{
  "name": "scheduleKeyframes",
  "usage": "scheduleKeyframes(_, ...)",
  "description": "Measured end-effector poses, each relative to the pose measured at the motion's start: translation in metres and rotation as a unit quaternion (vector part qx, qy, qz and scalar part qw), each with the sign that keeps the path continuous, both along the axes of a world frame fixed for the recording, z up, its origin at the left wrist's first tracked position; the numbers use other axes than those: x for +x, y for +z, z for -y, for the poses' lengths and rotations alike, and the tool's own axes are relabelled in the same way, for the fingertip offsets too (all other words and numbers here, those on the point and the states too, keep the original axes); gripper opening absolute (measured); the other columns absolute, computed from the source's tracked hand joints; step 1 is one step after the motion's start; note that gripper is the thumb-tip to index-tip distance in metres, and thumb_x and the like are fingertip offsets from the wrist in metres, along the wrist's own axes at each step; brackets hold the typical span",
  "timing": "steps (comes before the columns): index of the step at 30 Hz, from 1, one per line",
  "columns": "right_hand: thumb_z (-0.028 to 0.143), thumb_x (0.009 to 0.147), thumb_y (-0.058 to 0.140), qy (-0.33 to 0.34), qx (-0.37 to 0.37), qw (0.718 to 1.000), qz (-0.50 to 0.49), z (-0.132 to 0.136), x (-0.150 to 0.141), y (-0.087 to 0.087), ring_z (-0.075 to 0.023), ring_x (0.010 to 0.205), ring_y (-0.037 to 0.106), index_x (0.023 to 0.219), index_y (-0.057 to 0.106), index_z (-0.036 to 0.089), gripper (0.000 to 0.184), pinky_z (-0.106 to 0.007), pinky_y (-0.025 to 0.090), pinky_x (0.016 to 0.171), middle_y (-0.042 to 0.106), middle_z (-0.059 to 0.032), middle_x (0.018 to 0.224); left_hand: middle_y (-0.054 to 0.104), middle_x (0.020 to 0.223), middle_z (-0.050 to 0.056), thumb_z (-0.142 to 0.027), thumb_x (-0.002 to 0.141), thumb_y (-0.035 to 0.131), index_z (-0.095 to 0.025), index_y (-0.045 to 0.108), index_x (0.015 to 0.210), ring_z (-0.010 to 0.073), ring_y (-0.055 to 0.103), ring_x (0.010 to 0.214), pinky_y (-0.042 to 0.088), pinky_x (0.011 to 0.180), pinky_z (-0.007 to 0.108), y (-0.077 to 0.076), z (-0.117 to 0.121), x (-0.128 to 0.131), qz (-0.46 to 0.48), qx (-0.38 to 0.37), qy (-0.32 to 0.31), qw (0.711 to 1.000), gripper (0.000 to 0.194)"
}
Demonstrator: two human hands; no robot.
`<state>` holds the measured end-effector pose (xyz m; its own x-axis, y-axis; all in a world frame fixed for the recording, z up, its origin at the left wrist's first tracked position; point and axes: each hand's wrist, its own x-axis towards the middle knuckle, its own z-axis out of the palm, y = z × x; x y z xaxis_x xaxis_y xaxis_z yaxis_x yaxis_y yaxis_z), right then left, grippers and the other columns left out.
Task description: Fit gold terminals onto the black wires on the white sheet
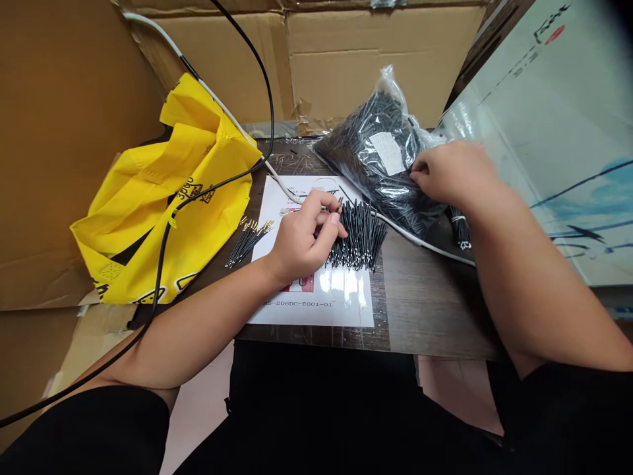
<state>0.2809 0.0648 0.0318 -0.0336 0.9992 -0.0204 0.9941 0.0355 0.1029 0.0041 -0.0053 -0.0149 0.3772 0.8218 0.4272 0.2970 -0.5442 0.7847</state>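
Observation:
My left hand (309, 234) is closed in a pinch over the sheet of paper, with a small gold-coloured tip of a short black wire (340, 203) showing at its fingertips. Right beside it lies a dense row of short black wires (359, 237) with shiny lower ends. A smaller bunch of black wires with gold tips (250, 239) rests left of that hand. My right hand (452, 173) has its fingers pinched together at the clear plastic bag (356, 142), which is full of thin black pieces. What those fingers hold, if anything, is too small to tell.
A yellow bag (212, 165) stands at left, crossed by a black cable (161, 270). A white cable (430, 247) runs behind the wires. Under them is a printed sheet (316, 315) on the dark table (435, 310). Cardboard (376, 53) rises behind; a white panel (554, 132) stands at right.

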Motion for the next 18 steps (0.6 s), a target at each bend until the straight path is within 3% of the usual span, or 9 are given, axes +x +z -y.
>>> scheduleKeyframes(3,0.025,0.081,0.062,0.016,-0.028,0.999,-0.001,-0.002,0.003,0.001,-0.0094,0.063,0.032,0.097,0.077,0.018,0.023,-0.036,0.023,0.066,0.073,-0.0132,0.100,0.070,0.068,-0.003,-0.032,0.100,0.043,-0.021,0.049,0.103,0.0058,0.063,0.056,0.049,0.056,0.022,-0.001,0.000,-0.001,0.022,-0.007,-0.008,1.000,0.013)
scheduleKeyframes(9,0.024,0.085,0.054,0.036,-0.010,0.998,0.042,-0.006,0.005,-0.006,-0.0191,0.082,0.055,0.102,0.077,0.022,0.029,-0.033,0.028,0.067,0.074,-0.0097,0.100,0.067,0.070,-0.003,-0.031,0.098,0.048,-0.020,0.054,0.092,0.0045,0.060,0.058,0.048,0.058,0.020,0.001,-0.003,-0.001,-0.012,0.070,0.002,0.997,0.014)
scheduleKeyframes(14,0.021,0.089,0.049,0.110,0.025,0.992,0.048,-0.007,0.014,-0.005,-0.0224,0.090,0.055,0.105,0.077,0.016,0.033,-0.034,0.031,0.069,0.071,-0.0155,0.103,0.064,0.070,-0.003,-0.028,0.096,0.053,-0.020,0.057,0.096,0.0039,0.058,0.058,0.048,0.059,0.020,0.000,-0.006,-0.001,-0.015,0.090,0.016,0.996,0.010)
scheduleKeyframes(18,0.021,0.090,0.046,0.092,0.061,0.994,0.010,0.000,0.014,0.012,-0.0193,0.082,0.052,0.104,0.075,0.013,0.033,-0.035,0.031,0.069,0.068,-0.0185,0.102,0.065,0.072,-0.003,-0.027,0.095,0.054,-0.019,0.061,0.100,0.0043,0.059,0.060,0.049,0.060,0.020,0.000,-0.005,0.000,-0.019,0.103,0.022,0.994,0.011)
